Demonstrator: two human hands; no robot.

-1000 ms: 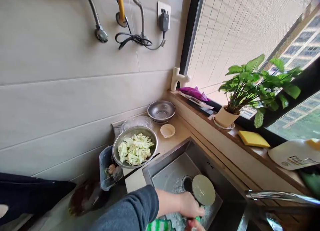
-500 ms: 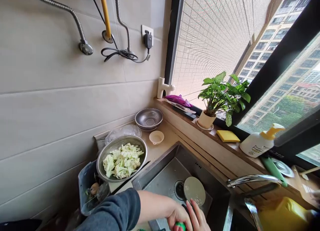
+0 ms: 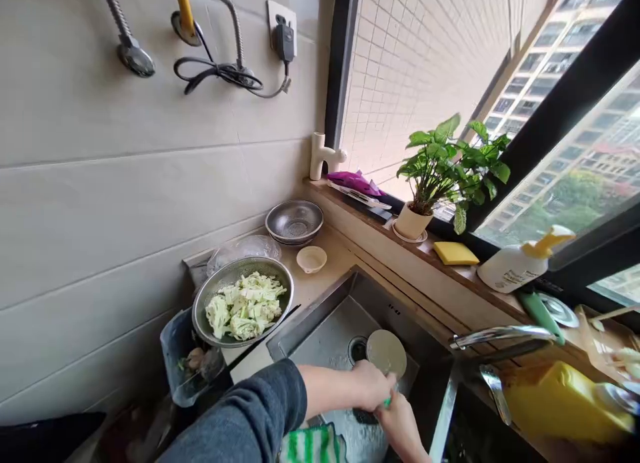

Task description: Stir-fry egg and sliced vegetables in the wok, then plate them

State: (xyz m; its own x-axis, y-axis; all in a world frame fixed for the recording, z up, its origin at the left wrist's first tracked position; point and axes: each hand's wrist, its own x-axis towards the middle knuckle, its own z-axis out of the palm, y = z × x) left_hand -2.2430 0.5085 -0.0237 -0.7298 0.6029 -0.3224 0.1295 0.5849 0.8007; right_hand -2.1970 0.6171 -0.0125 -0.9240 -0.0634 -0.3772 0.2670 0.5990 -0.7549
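Over the steel sink [image 3: 320, 326], my left hand [image 3: 371, 385] and my right hand [image 3: 399, 419] meet, fingers closed. A small bit of green [image 3: 387, 401] shows between them; both hands grip this green item, mostly hidden by the fingers. Just beyond my hands, a pale round dish [image 3: 387, 353] lies in the sink near the drain [image 3: 357, 349]. Below my left forearm is a green-and-white striped cloth [image 3: 313, 444]. Left of the sink, a metal colander [image 3: 287, 276] holds cut cauliflower [image 3: 247, 305].
A blue bin [image 3: 173, 356] with scraps hangs left of the counter. Metal bowls [image 3: 295, 221] and a small cream bowl [image 3: 311, 259] stand behind the sink. The faucet [image 3: 500, 336] reaches in from the right, near a yellow jug [image 3: 555, 403]. A potted plant [image 3: 414, 221] stands on the sill.
My hands have moved up in the view and closed together around the green item. My right hand's fingers were extended before. More of the striped cloth shows as the view has shifted.
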